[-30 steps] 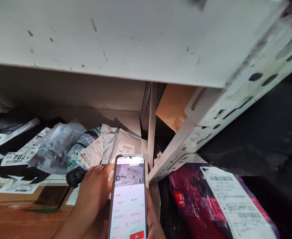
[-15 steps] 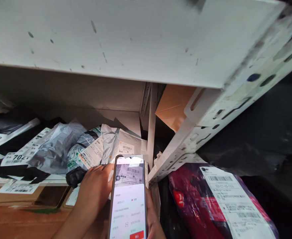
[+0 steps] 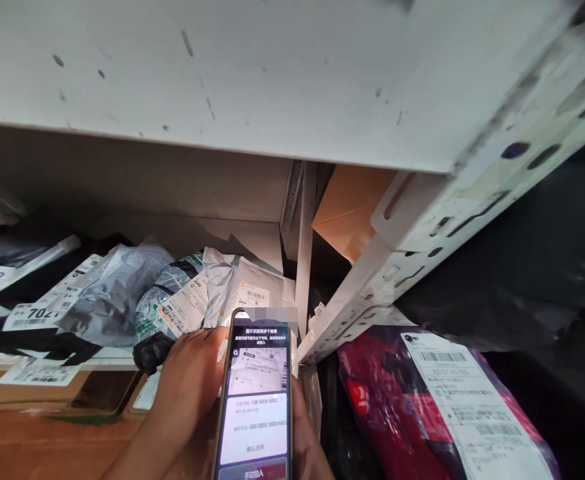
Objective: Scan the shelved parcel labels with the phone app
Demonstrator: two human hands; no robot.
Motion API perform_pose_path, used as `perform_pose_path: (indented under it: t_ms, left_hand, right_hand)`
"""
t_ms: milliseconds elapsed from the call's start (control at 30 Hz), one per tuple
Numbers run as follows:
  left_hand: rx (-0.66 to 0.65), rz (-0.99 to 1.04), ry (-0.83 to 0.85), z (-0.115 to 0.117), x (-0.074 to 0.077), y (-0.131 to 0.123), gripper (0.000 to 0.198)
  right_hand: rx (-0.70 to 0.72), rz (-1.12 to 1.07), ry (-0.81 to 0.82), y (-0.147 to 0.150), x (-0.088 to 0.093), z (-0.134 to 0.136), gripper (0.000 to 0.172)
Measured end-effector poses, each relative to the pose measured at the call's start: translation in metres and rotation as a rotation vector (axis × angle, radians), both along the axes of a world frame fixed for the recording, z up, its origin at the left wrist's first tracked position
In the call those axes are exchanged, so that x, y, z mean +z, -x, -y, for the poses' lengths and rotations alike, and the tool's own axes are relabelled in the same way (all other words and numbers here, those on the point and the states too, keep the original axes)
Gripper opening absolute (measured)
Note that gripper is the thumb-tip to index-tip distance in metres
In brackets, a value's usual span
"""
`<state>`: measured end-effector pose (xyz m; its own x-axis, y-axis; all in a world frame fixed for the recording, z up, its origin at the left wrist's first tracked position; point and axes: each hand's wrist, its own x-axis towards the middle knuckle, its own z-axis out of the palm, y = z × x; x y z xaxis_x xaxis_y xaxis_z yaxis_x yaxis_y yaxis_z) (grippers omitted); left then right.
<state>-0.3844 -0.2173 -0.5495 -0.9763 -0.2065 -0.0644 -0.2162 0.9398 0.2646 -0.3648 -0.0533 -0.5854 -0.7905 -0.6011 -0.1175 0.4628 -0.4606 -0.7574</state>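
Observation:
A smartphone (image 3: 255,400) stands upright in front of me, its lit screen showing a label picture above lines of numbers. My right hand (image 3: 306,430) grips it along the right edge; most of those fingers are behind the phone. To its left, my left hand (image 3: 195,367) is curled at the front edge of a white mailer bag (image 3: 260,273) and appears to hold it, with the fingertips hidden by the phone. The mailer has a printed barcode label. Beside it lies a clear-wrapped parcel (image 3: 152,303) with a white label (image 3: 187,307).
Grey and black bagged parcels (image 3: 115,293) lie on the shelf at left, above cardboard boxes (image 3: 47,397). A white metal shelf (image 3: 222,87) hangs overhead. A slotted post (image 3: 397,260) slants down at right, beside a red and purple parcel (image 3: 392,407). An orange-brown box (image 3: 347,207) sits behind it.
The phone screen has switched from a white form with a red button to a dark page with a captured label picture and numbers. Both hands have stayed nearly in place.

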Motion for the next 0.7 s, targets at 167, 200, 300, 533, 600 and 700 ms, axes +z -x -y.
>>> perform_pose_path:
  t_ms: [167,200,300,533,600,700]
  left_hand:
    - [-0.005,-0.043,-0.044,0.0001,-0.0001,-0.0013,0.019]
    - [-0.002,-0.046,-0.047,-0.0001,0.0001,-0.0016,0.018]
    - [-0.002,-0.040,-0.043,-0.0004,0.0000,-0.0020,0.016]
    - [-0.037,-0.039,-0.008,0.0013,-0.0042,-0.0015,0.023]
    - [-0.039,-0.038,-0.013,0.0010,-0.0043,-0.0011,0.025]
    - [-0.018,-0.038,-0.011,0.0004,-0.0040,-0.0010,0.026]
  right_hand:
    - [0.069,0.067,0.072,0.0006,0.0021,-0.0023,0.132]
    - [0.079,0.077,0.072,0.0006,0.0032,-0.0028,0.131]
    - [0.119,0.101,0.051,0.0003,0.0048,-0.0055,0.130]
    - [0.081,0.165,0.071,-0.0028,0.0019,-0.0077,0.128]
    - [0.084,0.166,0.009,-0.0020,0.0033,-0.0079,0.123]
    - [0.090,0.137,-0.076,0.0008,0.0021,-0.0096,0.103]
